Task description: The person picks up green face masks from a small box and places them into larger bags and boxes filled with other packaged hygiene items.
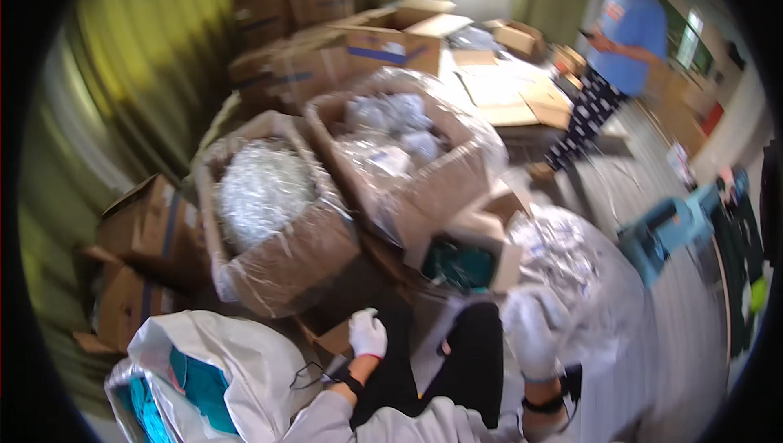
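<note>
My left hand (367,335), in a white glove with a red cuff, rests by my left thigh with its fingers curled in; I see nothing in it. Farther right, my right hand (536,330), also white-gloved, is smeared by motion beside a clear plastic bag (563,251) of shiny wrapped pieces. What it holds, if anything, I cannot make out. Ahead of my knees, a small open carton (507,263) contains teal items (458,265). At the lower left stands an open white sack (253,361) with teal pieces (200,386) inside.
Two large plastic-lined cartons stand ahead: the left carton (285,280) full of clear wrapped items, the right carton (424,190) partly filled. More boxes (147,227) stand by the curtains (155,59). A person (628,43) in blue stands far right, near a blue-grey plastic frame (665,235).
</note>
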The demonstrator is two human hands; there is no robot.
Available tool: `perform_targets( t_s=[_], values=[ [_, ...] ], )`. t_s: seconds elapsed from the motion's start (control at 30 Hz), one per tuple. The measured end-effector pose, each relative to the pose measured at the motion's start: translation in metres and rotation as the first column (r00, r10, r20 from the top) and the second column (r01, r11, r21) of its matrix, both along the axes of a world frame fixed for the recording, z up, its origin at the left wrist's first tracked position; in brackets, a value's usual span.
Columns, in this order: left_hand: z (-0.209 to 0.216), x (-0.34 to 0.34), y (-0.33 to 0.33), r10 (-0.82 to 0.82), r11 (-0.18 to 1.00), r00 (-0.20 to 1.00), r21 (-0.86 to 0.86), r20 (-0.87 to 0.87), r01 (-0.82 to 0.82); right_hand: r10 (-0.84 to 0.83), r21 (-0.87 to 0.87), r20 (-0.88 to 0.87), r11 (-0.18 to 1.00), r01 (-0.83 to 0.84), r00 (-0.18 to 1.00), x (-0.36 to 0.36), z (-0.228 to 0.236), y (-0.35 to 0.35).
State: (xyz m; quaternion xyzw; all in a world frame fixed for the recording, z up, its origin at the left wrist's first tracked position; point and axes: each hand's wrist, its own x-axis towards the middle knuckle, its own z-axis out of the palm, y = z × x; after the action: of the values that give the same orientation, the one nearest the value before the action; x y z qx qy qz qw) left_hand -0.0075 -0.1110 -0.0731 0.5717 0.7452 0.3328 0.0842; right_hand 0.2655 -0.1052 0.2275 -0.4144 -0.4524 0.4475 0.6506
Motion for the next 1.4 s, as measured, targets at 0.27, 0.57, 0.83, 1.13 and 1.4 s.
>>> perform_targets(
  t_s=[0.27,0.57,0.83,1.13,1.4],
  values=[
    [0.023,0.006,0.004,-0.004,0.996,0.999,-0.095,-0.054,-0.001,-0.146,-0.381,-0.045,0.917,0.118,0.988,0.041,-0.059,-0.001],
    [0.034,0.043,0.073,-0.428,0.903,0.890,-0.115,-0.155,0.414,0.134,-0.676,0.082,0.736,-0.044,0.988,0.057,-0.175,0.100],
    [0.034,0.063,0.120,-0.474,0.856,0.880,-0.230,0.004,0.462,0.210,-0.847,0.060,0.528,-0.061,0.976,0.035,-0.330,0.236],
    [0.030,0.049,0.137,-0.385,0.867,0.920,-0.312,0.075,0.388,-0.185,-0.964,-0.043,0.265,0.008,0.982,-0.022,-0.452,0.328],
    [0.015,0.044,0.144,-0.351,0.873,0.936,-0.349,0.040,0.342,-0.685,-0.834,-0.548,0.491,-0.252,0.481,0.022,-0.534,0.311]
  ],
)
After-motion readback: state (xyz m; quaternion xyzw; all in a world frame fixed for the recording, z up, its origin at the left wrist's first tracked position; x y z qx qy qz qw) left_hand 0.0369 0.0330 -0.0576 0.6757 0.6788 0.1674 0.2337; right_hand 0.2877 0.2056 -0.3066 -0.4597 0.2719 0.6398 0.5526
